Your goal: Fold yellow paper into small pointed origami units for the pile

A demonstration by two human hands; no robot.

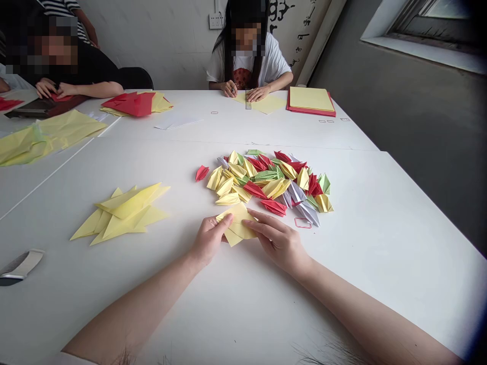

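A small piece of folded yellow paper (pixel 238 226) is held between my two hands, just in front of a pile of folded paper pieces. My left hand (pixel 210 237) pinches its left side, thumb on top. My right hand (pixel 279 242) has its fingers on the paper's right side, with the thumb mostly hidden. Red, yellow, green and pale purple shapes make up the pile (pixel 266 183), and one red folded piece (pixel 202 173) lies apart at its left. Left of my hands rests a stack of larger pointed yellow folded papers (pixel 124 212).
A watch-like object with a pale strap (pixel 23 264) lies at the left edge. Across the white table (pixel 171 324), a person (pixel 249 56) holds a ruler on yellow paper. Nearby are stacked square sheets (pixel 311 100). Red and yellow papers (pixel 133 104) lie before another person (pixel 81 71).
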